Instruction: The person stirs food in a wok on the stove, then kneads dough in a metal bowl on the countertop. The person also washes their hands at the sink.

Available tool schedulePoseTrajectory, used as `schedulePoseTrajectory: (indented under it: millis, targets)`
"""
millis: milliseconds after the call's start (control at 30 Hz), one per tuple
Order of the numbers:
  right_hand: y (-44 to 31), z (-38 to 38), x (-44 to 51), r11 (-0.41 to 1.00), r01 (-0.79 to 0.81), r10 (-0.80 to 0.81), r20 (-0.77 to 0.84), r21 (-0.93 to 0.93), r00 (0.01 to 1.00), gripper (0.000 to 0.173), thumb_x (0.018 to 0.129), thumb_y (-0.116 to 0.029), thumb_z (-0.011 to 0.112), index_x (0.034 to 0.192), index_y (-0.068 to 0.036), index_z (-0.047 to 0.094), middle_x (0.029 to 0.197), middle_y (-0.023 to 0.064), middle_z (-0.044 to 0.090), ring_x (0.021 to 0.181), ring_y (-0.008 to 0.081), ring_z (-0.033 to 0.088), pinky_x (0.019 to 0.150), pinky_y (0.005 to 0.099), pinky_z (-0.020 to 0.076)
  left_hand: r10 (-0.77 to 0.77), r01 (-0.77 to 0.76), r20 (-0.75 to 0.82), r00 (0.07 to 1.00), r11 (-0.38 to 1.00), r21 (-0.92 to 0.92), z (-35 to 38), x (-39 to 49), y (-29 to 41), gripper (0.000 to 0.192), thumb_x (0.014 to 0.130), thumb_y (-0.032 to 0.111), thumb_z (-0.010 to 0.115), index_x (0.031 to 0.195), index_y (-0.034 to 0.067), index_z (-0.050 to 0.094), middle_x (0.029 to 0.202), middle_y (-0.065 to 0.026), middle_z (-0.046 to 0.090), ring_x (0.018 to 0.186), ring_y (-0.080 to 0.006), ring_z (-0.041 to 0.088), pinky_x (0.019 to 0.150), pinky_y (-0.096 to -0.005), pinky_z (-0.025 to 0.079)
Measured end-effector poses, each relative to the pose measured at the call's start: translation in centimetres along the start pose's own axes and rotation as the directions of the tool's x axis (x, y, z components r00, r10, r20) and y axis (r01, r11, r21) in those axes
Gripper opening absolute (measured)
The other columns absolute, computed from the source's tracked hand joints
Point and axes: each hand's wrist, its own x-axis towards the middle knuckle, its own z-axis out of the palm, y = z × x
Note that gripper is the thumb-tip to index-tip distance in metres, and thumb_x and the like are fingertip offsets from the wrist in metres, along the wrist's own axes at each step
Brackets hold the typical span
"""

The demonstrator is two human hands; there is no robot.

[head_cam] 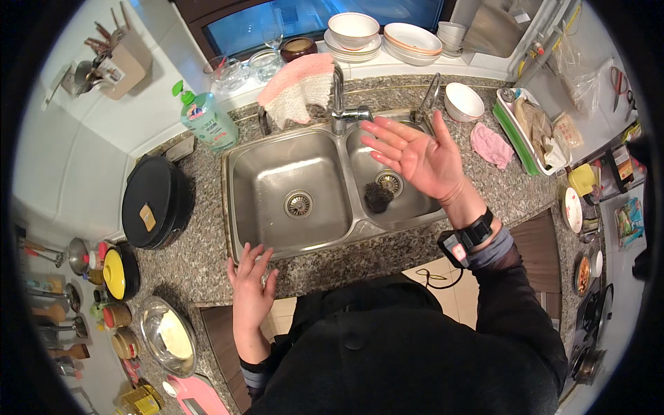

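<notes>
My right hand [420,153], palm up and fingers apart, is raised over the smaller right basin [410,207] of a steel double sink and holds nothing. A black device is strapped on that wrist. Below the hand, a dark scouring ball [378,197] lies beside the drain strainer [389,181]. My left hand [252,280] is empty with spread fingers, near the front left corner of the larger basin [290,171]. Behind the sink stands a chrome faucet [340,98], with a pink and white knitted cloth [301,88] to its left.
A green soap bottle [210,122] and a black pan [150,202] stand left of the sink. A steel bowl [168,334] sits at lower left. On the right are a white bowl [464,102], a pink cloth [492,145] and a green-and-white tray [519,140]. Dishes [354,39] line the sill.
</notes>
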Motion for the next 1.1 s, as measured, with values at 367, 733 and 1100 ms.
schedulePoseTrajectory:
  millis: [367, 733, 1100]
  targets:
    - [1.7, -7.1, 4.3, 0.992, -0.096, 0.083, -0.143, -0.086, 0.986, 0.039, 0.105, -0.029, 0.038, 0.126, 0.001, 0.051, 0.127, 0.0167, 0.057, 0.12, 0.0283, 0.055, 0.103, 0.0391, 0.0445, -0.093, 0.093, -0.006, 0.996, 0.993, 0.079, -0.6, 1.4, -2.3, 0.04, 0.088, 0.013, 0.065, 0.127, 0.012, 0.06, 0.133, -0.0108, 0.055, 0.135, -0.0323, 0.041, 0.115, -0.055, 0.017]
    - [3.0, -10.9, 9.0, 0.991, -0.117, 0.128, -0.174, 0.072, 0.976, 0.047, 0.104, -0.032, 0.044, 0.061, -0.016, 0.031, 0.057, -0.0044, 0.024, 0.052, 0.0118, 0.025, 0.054, 0.0275, 0.031, -0.254, 0.256, -0.03, 0.967, 0.959, 0.122, 1.3, -1.4, -2.3, 0.041, 0.087, 0.013, 0.066, 0.128, 0.011, 0.059, 0.133, -0.0106, 0.056, 0.135, -0.0319, 0.042, 0.116, -0.0536, 0.016]
    - [3.1, -10.2, 8.3, 0.991, -0.134, 0.13, -0.143, -0.016, 0.981, 0.04, 0.099, -0.014, 0.052, 0.065, -0.016, 0.032, 0.058, -0.0062, 0.026, 0.048, 0.0068, 0.025, 0.045, 0.0229, 0.0241, -0.263, 0.264, -0.02, 0.965, 0.959, 0.104, 1.5, -1.1, -1.5, 0.042, 0.086, 0.011, 0.066, 0.128, 0.011, 0.059, 0.131, -0.0107, 0.056, 0.135, -0.0311, 0.042, 0.115, -0.0541, 0.016]
